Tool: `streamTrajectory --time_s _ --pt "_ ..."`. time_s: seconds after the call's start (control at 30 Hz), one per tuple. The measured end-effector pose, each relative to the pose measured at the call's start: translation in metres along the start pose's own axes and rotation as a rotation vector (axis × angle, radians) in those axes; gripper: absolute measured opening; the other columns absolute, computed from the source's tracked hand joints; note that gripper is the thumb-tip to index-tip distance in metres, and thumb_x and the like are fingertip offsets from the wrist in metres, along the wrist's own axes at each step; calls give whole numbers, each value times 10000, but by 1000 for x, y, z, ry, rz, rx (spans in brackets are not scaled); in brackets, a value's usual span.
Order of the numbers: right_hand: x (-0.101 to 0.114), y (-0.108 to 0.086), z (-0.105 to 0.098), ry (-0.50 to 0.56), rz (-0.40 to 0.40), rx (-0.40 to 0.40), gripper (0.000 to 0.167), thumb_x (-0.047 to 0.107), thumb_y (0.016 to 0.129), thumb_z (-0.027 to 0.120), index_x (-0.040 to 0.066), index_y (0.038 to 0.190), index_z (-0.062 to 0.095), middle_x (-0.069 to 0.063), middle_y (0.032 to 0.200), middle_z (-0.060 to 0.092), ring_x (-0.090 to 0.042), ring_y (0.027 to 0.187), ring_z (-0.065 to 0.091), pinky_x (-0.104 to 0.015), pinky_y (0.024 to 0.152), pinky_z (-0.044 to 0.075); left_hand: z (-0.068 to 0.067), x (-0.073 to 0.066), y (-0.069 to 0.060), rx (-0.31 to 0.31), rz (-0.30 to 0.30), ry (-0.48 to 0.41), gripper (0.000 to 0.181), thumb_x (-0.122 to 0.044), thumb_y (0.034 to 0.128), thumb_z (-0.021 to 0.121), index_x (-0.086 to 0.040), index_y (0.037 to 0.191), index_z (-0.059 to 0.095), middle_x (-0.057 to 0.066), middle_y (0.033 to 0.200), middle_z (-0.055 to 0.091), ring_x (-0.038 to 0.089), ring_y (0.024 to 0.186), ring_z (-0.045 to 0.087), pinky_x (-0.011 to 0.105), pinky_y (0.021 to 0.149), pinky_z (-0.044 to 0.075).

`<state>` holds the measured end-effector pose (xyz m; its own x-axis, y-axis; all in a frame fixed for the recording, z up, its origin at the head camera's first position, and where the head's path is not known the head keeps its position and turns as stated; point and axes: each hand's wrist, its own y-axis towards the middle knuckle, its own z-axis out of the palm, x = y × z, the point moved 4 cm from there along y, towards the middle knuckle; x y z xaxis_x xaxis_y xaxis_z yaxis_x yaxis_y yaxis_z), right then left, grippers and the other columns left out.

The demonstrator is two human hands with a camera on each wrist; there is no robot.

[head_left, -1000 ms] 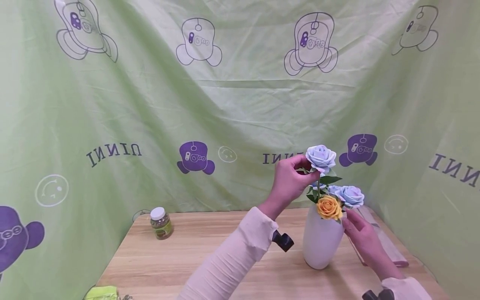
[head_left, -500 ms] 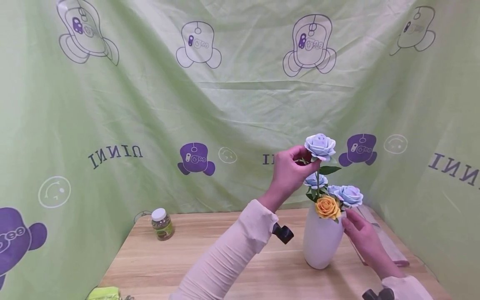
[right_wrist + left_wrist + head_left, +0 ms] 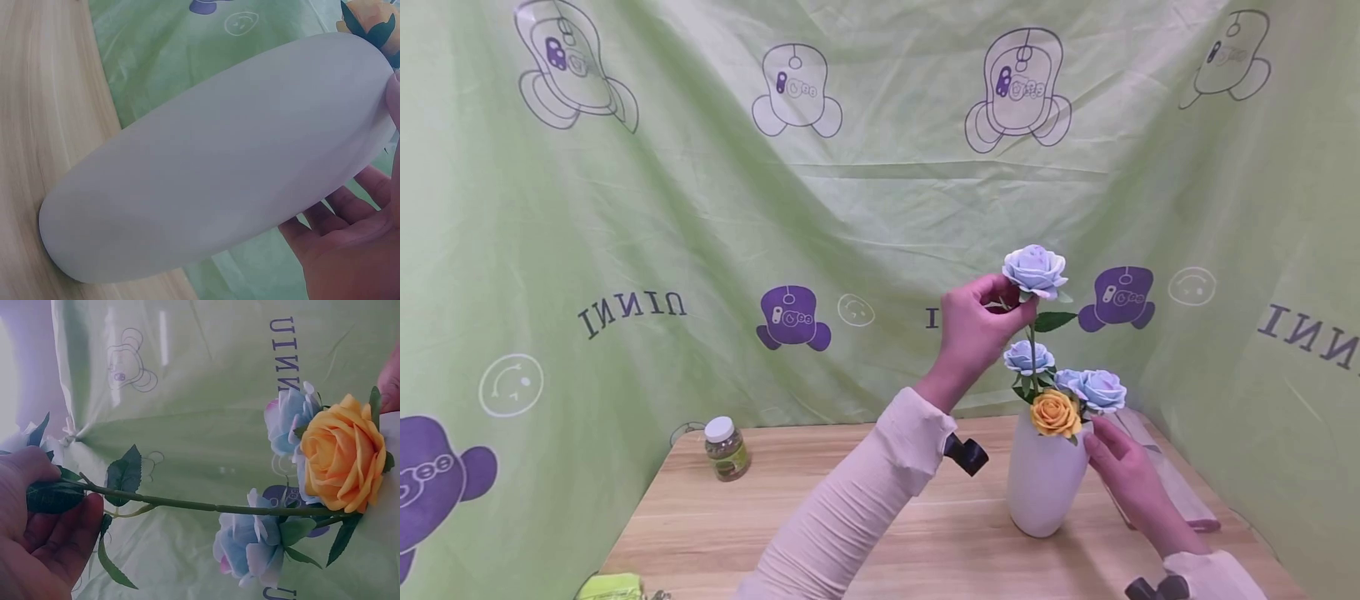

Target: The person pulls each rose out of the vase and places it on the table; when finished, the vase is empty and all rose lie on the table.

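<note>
My left hand [image 3: 981, 325] pinches a pale blue rose [image 3: 1034, 272] just below its bloom. Its green stem [image 3: 212, 507] runs down from my fingers to the mouth of a white vase [image 3: 1047, 479], where its lower end is hidden. An orange rose [image 3: 1056, 413] leans over the vase's front rim. Other pale blue roses [image 3: 1102, 390] stand behind and beside it. With thumb and fingers, my right hand [image 3: 1123, 467] holds the vase near its top on the right side. The vase stands upright on the table.
On the wooden table [image 3: 820, 483], a jar with a white lid [image 3: 727, 450] stands at the back left. A folded cloth [image 3: 1172, 492] lies right of the vase. Something bright green [image 3: 612, 587] shows at the front left edge. Printed green curtains [image 3: 880, 208] surround the table.
My left hand has risen with the pale blue rose, drawing more of its stem above the vase. Another blue rose behind it has come into fuller view. My right hand stays on the vase.
</note>
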<state>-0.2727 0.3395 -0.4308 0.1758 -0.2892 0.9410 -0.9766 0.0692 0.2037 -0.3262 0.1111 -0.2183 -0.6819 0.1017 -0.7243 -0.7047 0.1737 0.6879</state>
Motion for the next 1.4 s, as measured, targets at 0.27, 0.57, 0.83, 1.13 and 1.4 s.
streamTrajectory --time_s 0.27,0.57,0.83,1.13,1.4 --pt "-1 -3 -1 -65 2 -7 652 260 1084 428 -150 1515 160 -415 1552 181 317 980 402 12 826 460 -4 -5 4 -37 11 1 143 -26 810 787 32 932 742 179 844 747 -17 661 620 192 611 599" --pt "-4 -3 -1 -6 -20 -5 652 237 1085 426 -165 1509 135 -430 1544 143 311 994 424 18 826 458 -10 -15 8 -99 1 22 114 -70 804 798 3 860 730 146 801 735 -21 647 597 153 532 521" --pt "-4 -3 -2 12 -38 -12 646 213 1085 423 -179 1499 119 -454 1521 128 307 997 434 17 829 460 -12 -19 12 -128 2 -11 129 -70 798 800 7 882 738 156 829 744 -9 660 609 177 534 544" --pt "-2 -3 -1 -18 -40 -23 626 212 1087 417 -173 1501 148 -450 1521 163 312 989 424 20 816 462 -15 -23 17 -136 3 -47 140 -65 793 800 23 892 756 180 827 747 -1 656 622 188 556 567" --pt "0 -2 1 19 -41 -6 646 219 1087 415 -177 1500 115 -450 1527 118 308 988 436 21 823 459 -19 -33 26 -157 23 -45 144 -75 791 804 19 892 763 176 818 744 7 648 613 170 565 549"
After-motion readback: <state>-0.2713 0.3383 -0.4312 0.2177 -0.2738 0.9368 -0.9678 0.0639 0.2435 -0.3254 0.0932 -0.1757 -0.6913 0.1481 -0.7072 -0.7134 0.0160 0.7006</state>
